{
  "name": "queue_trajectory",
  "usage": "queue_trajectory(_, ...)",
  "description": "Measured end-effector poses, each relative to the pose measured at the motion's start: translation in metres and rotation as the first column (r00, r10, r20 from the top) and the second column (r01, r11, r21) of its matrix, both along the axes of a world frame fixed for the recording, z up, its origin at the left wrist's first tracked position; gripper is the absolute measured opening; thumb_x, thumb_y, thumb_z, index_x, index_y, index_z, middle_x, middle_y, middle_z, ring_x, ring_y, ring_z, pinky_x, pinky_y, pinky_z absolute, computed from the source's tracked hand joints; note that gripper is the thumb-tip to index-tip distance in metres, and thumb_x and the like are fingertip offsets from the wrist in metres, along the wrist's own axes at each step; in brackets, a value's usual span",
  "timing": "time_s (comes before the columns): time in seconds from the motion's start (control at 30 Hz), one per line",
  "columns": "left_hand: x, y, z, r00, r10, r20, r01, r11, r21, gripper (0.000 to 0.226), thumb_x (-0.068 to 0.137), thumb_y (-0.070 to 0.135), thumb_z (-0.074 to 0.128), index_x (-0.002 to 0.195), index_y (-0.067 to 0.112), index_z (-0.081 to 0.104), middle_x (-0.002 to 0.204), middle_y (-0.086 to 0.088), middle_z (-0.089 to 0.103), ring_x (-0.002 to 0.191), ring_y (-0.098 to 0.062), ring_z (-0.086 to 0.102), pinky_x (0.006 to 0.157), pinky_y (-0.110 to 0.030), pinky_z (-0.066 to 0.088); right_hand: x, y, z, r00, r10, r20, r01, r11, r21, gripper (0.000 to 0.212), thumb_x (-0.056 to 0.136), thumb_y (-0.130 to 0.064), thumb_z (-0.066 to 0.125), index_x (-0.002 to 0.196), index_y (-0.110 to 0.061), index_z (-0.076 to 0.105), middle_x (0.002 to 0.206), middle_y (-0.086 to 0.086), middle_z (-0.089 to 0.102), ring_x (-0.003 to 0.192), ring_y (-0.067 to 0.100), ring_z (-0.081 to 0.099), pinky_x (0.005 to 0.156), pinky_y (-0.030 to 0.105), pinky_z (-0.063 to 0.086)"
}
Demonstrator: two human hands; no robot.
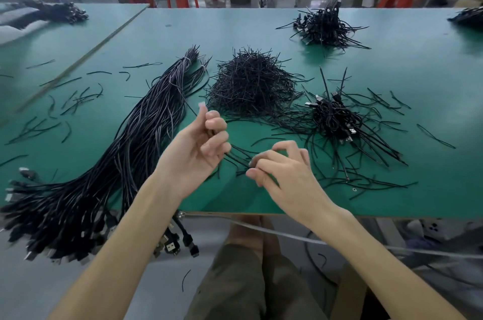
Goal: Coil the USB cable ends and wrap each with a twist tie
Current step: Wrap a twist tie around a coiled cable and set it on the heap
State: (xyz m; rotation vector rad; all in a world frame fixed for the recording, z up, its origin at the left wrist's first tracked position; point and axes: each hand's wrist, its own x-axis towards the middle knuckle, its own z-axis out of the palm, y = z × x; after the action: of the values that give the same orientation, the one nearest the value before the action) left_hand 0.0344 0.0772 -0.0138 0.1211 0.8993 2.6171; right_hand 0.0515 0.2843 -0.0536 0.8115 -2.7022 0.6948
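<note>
Your left hand (198, 147) is lifted off the mat, its fingers curled tight around a few thin, stiff black twist ties (239, 160). Their ends poke out toward your right hand (285, 176), which pinches them between curled fingertips low over the smooth green table (392, 71). Behind lies a bristly heap of ties (251, 87). The long, glossy USB cable bundle (146, 123) runs along the left, and the tangled coiled cables (337, 118) lie to the right.

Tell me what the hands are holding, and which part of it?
The left hand grips thin black twist ties near one end in its curled fingers. The right hand pinches more of them on the table; which part cannot be told.
</note>
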Motion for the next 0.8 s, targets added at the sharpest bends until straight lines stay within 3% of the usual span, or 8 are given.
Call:
queue_trajectory(0.1, 0.011, -0.008, 0.008, 0.944, -0.209, -0.257, 0.103, 0.922, -0.372, 0.042, 0.107, 0.041, 0.043, 0.073, 0.019, 0.055, 0.056, 0.009, 0.042, 0.045, -0.007, 0.032, 0.052, -0.024, 0.028, -0.009, 0.007, 0.001, 0.996, 0.084, 0.022, -0.083, 0.996, -0.022, 0.048, 0.098, -0.053, 0.044, 0.088, -0.015, 0.070, 0.100, -0.010, 0.072, 0.121, 0.013, 0.053, 0.103, 0.029, 0.030)
queue_trajectory(0.17, 0.020, -0.006, 0.014, 0.827, -0.459, -0.325, 0.078, 0.667, -0.741, 0.044, 0.104, 0.039, 0.051, 0.067, 0.016, 0.058, 0.053, 0.001, 0.040, 0.046, -0.014, 0.031, 0.050, -0.027, 0.024, -0.018, 0.014, 0.006, 0.981, 0.188, 0.055, -0.190, 0.981, 0.025, 0.054, 0.097, -0.055, 0.046, 0.082, -0.007, 0.066, 0.091, 0.001, 0.069, 0.107, 0.019, 0.059, 0.096, 0.034, 0.044)
queue_trajectory(0.23, 0.026, 0.001, 0.018, 0.725, -0.641, -0.252, -0.024, 0.341, -0.940, 0.045, 0.103, 0.038, 0.049, 0.067, 0.015, 0.064, 0.051, 0.000, 0.043, 0.047, -0.017, 0.035, 0.050, -0.025, 0.029, -0.024, 0.018, 0.011, 0.964, 0.261, -0.049, -0.252, 0.957, 0.146, 0.051, 0.100, -0.049, 0.045, 0.081, -0.006, 0.065, 0.084, 0.005, 0.067, 0.095, 0.027, 0.062, 0.088, 0.041, 0.050)
queue_trajectory(0.3, 0.031, 0.009, 0.020, 0.708, -0.672, -0.215, -0.182, 0.120, -0.976, 0.047, 0.104, 0.039, 0.050, 0.068, 0.014, 0.066, 0.049, 0.006, 0.049, 0.047, -0.015, 0.043, 0.052, -0.023, 0.037, -0.026, 0.020, 0.015, 0.934, 0.299, -0.198, -0.255, 0.942, 0.220, 0.041, 0.097, -0.036, 0.043, 0.076, -0.008, 0.064, 0.077, 0.004, 0.065, 0.089, 0.029, 0.065, 0.085, 0.043, 0.054)
queue_trajectory(0.4, 0.029, 0.014, 0.018, 0.756, -0.584, -0.297, -0.389, -0.035, -0.921, 0.041, 0.106, 0.030, 0.053, 0.067, 0.024, 0.064, 0.053, 0.009, 0.060, 0.050, -0.011, 0.052, 0.056, -0.021, 0.043, -0.032, 0.021, 0.022, 0.918, 0.263, -0.298, -0.195, 0.952, 0.237, 0.039, 0.098, -0.036, 0.046, 0.075, -0.009, 0.063, 0.076, 0.004, 0.063, 0.085, 0.029, 0.063, 0.086, 0.042, 0.053)
queue_trajectory(0.53, 0.023, 0.014, 0.016, 0.734, -0.632, -0.250, -0.525, -0.293, -0.799, 0.032, 0.105, 0.032, 0.051, 0.079, 0.021, 0.064, 0.070, 0.006, 0.067, 0.056, -0.010, 0.057, 0.057, -0.025, 0.045, -0.038, 0.022, 0.025, 0.957, 0.207, -0.205, -0.174, 0.970, 0.168, 0.029, 0.096, -0.030, 0.064, 0.074, -0.015, 0.055, 0.069, -0.002, 0.051, 0.070, 0.023, 0.048, 0.071, 0.040, 0.050)
queue_trajectory(0.67, 0.015, 0.000, 0.006, 0.747, -0.585, -0.317, -0.566, -0.310, -0.764, 0.024, 0.106, 0.024, 0.049, 0.090, 0.013, 0.063, 0.080, 0.020, 0.066, 0.081, -0.017, 0.069, 0.071, -0.036, 0.054, -0.039, 0.027, 0.024, 0.995, 0.097, -0.036, -0.100, 0.990, -0.101, 0.050, 0.101, -0.045, 0.052, 0.064, -0.014, 0.040, 0.051, -0.003, 0.037, 0.051, 0.021, 0.037, 0.054, 0.037, 0.035)
queue_trajectory(0.8, 0.008, 0.001, -0.014, 0.762, -0.377, -0.526, -0.599, -0.103, -0.794, 0.024, 0.107, 0.023, 0.051, 0.117, 0.012, 0.071, 0.093, 0.000, 0.074, 0.076, -0.017, 0.065, 0.072, -0.045, 0.054, -0.028, 0.011, 0.021, 0.982, 0.124, 0.140, -0.054, 0.906, -0.420, 0.054, 0.104, -0.037, 0.052, 0.060, -0.010, 0.037, 0.052, 0.003, 0.035, 0.050, 0.012, 0.031, 0.052, 0.036, 0.030)
